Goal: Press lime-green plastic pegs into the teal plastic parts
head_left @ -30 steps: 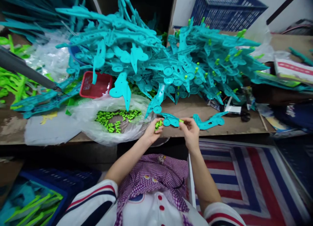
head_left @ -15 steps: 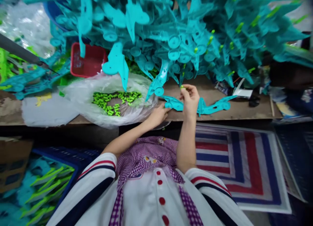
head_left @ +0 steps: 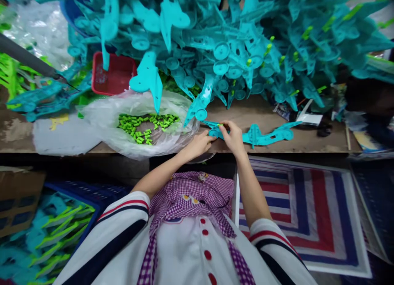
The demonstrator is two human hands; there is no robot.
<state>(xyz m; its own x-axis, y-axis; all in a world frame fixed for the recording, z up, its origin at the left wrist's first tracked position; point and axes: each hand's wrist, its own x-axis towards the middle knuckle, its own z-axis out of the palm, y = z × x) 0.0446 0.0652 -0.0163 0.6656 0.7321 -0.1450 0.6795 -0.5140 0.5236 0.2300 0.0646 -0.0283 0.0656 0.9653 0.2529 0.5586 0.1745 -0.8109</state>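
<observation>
Item: flat teal moulded-plastic toy part (head_left: 215,130), lying at the front edge of the brown wooden workbench (head_left: 261,112), at 6 o'clock below the great heap of teal plastic parts (head_left: 234,51).

Right hand (head_left: 234,138): fingers drawn together, pinching a small lime-green plastic peg (head_left: 220,125) at its tip and setting it against the part's near end.

Left hand (head_left: 199,144): resting against the part's edge from 9 o'clock, fingers curled; whether it encloses more pegs cannot be told.

Stock: clear plastic bag of loose lime-green pegs (head_left: 144,127), at 9 o'clock of the hands; red plastic basket (head_left: 113,76) at 11 o'clock; a second flat teal part (head_left: 271,135) at 3 o'clock, just beside the right hand.

Handling note (judgement): the peg seats best held upright over its hole, with the left hand pinning the part flat so it does not skid or tip off the bench edge; press straight down, not aslant, since the thin plastic likely flexes.
</observation>
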